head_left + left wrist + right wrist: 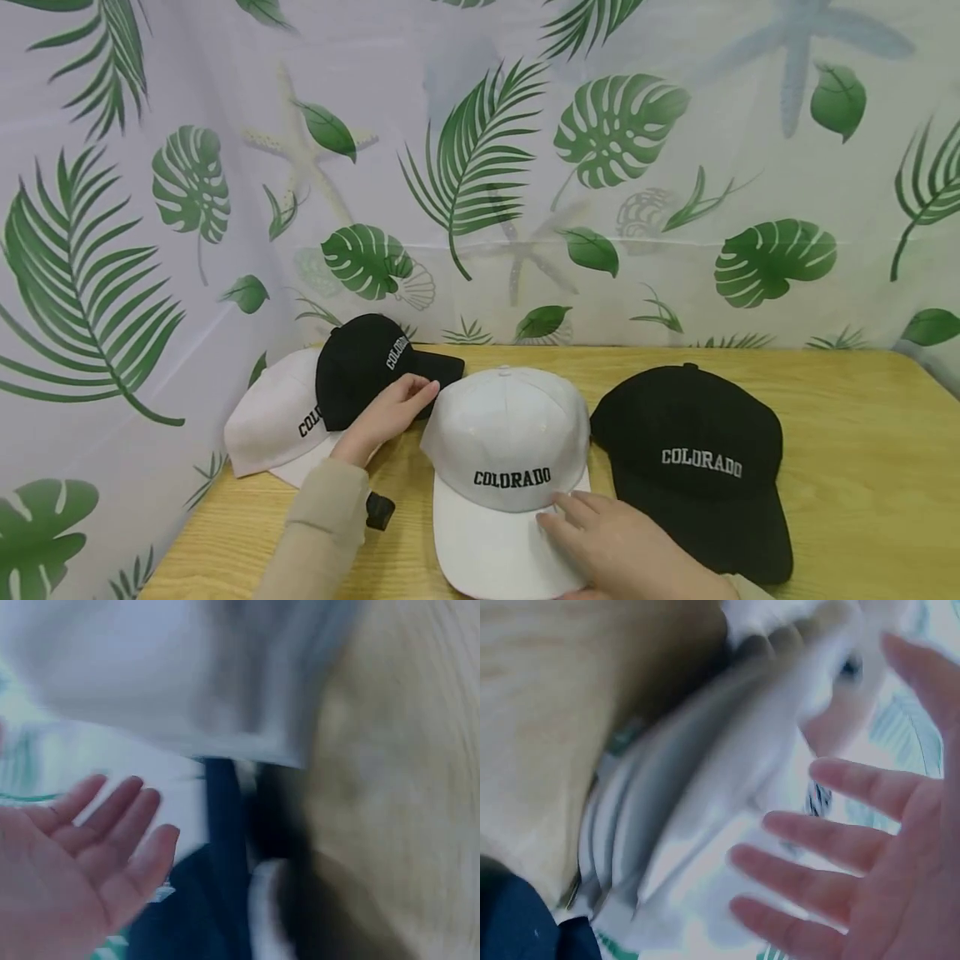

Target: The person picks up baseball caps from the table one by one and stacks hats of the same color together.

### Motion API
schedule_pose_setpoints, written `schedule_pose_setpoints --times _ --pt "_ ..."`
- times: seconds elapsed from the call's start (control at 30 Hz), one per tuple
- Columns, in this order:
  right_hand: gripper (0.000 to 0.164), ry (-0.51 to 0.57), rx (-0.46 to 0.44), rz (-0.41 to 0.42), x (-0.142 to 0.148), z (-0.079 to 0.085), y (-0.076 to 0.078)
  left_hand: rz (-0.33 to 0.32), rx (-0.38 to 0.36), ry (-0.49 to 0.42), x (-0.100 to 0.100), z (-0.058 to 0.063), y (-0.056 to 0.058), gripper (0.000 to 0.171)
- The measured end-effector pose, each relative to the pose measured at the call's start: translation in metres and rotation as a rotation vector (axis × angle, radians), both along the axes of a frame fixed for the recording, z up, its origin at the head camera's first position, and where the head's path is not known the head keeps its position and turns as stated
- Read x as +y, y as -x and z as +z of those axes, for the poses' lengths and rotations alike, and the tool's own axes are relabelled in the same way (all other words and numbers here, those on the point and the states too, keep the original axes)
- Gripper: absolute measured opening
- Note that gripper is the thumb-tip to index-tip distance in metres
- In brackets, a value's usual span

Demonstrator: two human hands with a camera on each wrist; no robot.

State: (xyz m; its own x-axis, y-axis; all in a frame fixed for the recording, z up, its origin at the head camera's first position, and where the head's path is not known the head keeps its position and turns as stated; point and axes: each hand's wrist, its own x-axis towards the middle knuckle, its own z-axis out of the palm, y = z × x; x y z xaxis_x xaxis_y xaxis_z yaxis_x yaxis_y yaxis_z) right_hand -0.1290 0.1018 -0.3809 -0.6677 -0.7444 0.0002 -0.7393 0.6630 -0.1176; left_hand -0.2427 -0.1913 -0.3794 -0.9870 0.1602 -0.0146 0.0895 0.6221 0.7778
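A white baseball cap [510,442] lettered COLORADO sits at the middle of the table, brim toward me. My right hand [622,542] is at the right side of its brim, fingers spread; whether they touch it I cannot tell. Left of this cap, my left hand [390,412] is in front of a black cap [360,375], its fingers loosely extended and holding nothing. That black cap overlaps another white cap [262,412] at the far left. In the right wrist view, pale layered edges [682,780] show blurred beside my right hand.
A larger black COLORADO cap [690,450] sits to the right, close against the middle white cap. A small black object [380,511] shows beside my left sleeve. Behind the wooden table [862,467] hangs a leaf-print cloth [510,167], which also covers the left side.
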Motion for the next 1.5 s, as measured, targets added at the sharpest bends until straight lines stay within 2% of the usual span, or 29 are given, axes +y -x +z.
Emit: schedule_pose_setpoints --times 0.07,0.17,0.27,0.3,0.4,0.47,0.53,0.7,0.77,0.93,1.0,1.17,1.4,1.5 --pt "0.076 -0.064 0.015 0.051 -0.003 -0.004 0.0 -0.035 -0.069 -0.018 0.0 -0.006 0.012 0.054" --pt "0.082 -0.07 -0.039 -0.007 -0.001 -0.012 0.003 -0.116 -0.189 -0.069 0.0 -0.013 0.022 0.06" --pt "0.086 0.0 -0.155 -0.067 0.007 -0.019 0.009 -0.23 -0.27 -0.095 -0.006 -0.016 0.025 0.066" --pt "0.086 0.026 -0.217 -0.086 0.009 -0.021 0.011 -0.276 -0.284 -0.104 -0.009 -0.017 0.025 0.069" --pt "0.087 0.08 -0.326 -0.092 0.015 -0.026 0.016 -0.394 -0.315 -0.112 -0.019 -0.019 0.026 0.081" --pt "0.089 0.097 -0.388 -0.107 0.016 -0.027 0.018 -0.449 -0.31 -0.111 -0.022 -0.022 0.027 0.087" --pt "0.09 0.11 -0.428 -0.125 0.016 -0.027 0.018 -0.475 -0.3 -0.116 -0.02 -0.025 0.028 0.086" --pt "0.088 0.156 -0.378 -0.114 0.018 -0.028 0.021 -0.469 -0.248 -0.14 -0.015 -0.034 0.027 0.078" --pt "0.087 0.206 -0.366 -0.093 0.02 -0.03 0.024 -0.462 -0.239 -0.156 -0.014 -0.037 0.026 0.077" --pt "0.084 0.357 -0.496 -0.073 0.024 -0.032 0.032 -0.459 -0.222 -0.183 -0.012 -0.039 0.024 0.078" --pt "0.084 0.387 -0.515 -0.065 0.025 -0.032 0.034 -0.451 -0.221 -0.181 -0.011 -0.039 0.024 0.077" --pt "0.084 0.411 -0.496 -0.055 0.025 -0.03 0.036 -0.428 -0.217 -0.163 -0.009 -0.04 0.023 0.078" --pt "0.083 0.411 -0.488 -0.085 0.023 -0.029 0.037 -0.382 -0.216 -0.154 -0.006 -0.043 0.022 0.085" --pt "0.083 0.408 -0.486 -0.088 0.022 -0.028 0.038 -0.357 -0.231 -0.129 -0.005 -0.04 0.019 0.087"
